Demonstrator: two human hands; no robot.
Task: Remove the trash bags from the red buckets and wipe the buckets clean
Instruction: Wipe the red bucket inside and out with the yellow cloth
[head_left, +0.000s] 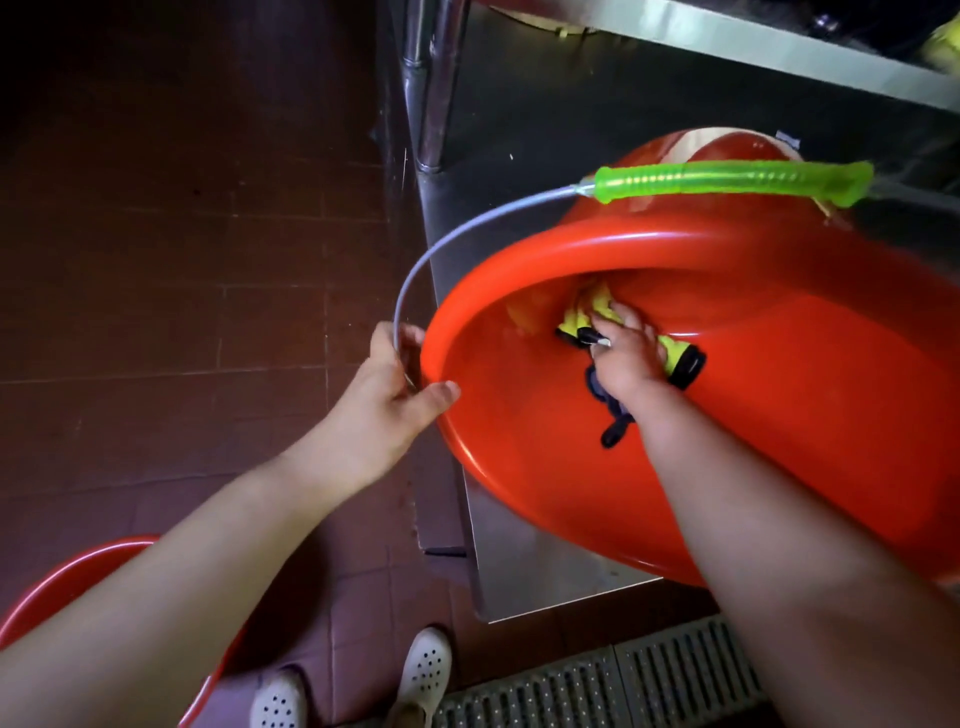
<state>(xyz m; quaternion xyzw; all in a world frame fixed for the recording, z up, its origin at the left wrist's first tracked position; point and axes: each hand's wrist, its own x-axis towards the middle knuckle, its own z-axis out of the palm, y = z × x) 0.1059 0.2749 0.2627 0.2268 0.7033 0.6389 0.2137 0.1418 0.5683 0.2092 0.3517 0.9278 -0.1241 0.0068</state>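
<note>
- Left hand (397, 384) is gripping the tilted red plastic bucket (779, 415) at its rim.
- Right hand (631, 358), fingers spread flat, is pressing a yellow-and-black cloth (579, 319) inside it.

**What I count**

Two red buckets: the tilted bucket (779, 415) before me and a second bucket (67, 582) by my feet. One yellow cloth (582, 312). One green handle grip (727, 179). Two white shoes (426, 670). My two hands: left hand (384, 395), right hand (628, 353).
</note>
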